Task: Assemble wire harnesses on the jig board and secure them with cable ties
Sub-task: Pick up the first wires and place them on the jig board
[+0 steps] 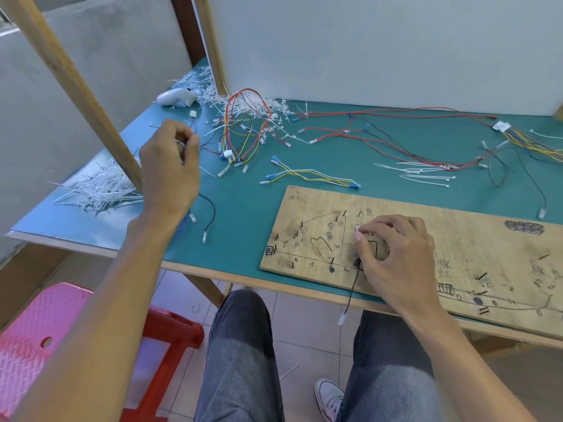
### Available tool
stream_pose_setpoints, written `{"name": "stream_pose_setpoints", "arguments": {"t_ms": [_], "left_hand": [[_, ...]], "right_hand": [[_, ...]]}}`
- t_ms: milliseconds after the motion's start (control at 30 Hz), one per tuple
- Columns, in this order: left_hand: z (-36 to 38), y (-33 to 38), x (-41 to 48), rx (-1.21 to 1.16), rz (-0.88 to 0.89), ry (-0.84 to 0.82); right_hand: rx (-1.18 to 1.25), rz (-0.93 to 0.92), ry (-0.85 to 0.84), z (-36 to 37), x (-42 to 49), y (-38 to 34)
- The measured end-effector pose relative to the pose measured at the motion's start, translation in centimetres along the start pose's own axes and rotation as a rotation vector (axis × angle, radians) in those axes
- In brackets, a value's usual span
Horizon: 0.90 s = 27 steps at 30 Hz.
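Knees in grey jeans (243,345) sit below the table edge. Just above them, the wooden jig board (457,239) lies flat at the near right of the green table (243,223). Right hand (393,257) rests on the board, fingertips pinching the white connector (358,229) of a black wire (353,287) that hangs off the table edge. Left hand (170,169), well apart, hovers over the table's left side with fingers curled; whether it holds anything is unclear. Loose coloured wires (243,123) and heaps of white cable ties (100,187) lie beyond.

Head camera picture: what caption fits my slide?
Right hand holds a black wire on the jig board; left hand hovers over the green table.
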<state>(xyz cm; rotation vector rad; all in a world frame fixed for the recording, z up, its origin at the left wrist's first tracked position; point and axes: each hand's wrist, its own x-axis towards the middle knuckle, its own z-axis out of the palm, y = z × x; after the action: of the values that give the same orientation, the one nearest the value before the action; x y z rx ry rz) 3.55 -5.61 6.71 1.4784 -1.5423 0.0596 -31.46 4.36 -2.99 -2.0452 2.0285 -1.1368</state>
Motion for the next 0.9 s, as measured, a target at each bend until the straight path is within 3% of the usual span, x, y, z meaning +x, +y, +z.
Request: {"name": "stream_pose_setpoints", "arguments": {"t_ms": [200,333,467,633,900], "left_hand": [[-0.6,5.8,-2.1,-0.265,0.108,-0.076],[-0.7,10.2,-3.9,-0.366,0.121,-0.180],[0.0,13.4,-6.5,-0.446,0.134,-0.296],[0.5,14.1,-8.8,-0.588,0.074,-0.326],[2.1,14.3,-11.2,-0.808,-0.085,-0.506]], "right_hand": [[0.109,-0.105,0.086,-2.4,0.9,-3.0],[0.713,0.090,-0.226,-4.8,3.8,-8.0],[1.031,0.142,-0.314,-6.1,6.6,-11.0],[1.114,0.258,-0.390,-6.3,6.1,-9.8],[1.185,0.265,-0.448,-7.1,5.7,-7.0]]}}
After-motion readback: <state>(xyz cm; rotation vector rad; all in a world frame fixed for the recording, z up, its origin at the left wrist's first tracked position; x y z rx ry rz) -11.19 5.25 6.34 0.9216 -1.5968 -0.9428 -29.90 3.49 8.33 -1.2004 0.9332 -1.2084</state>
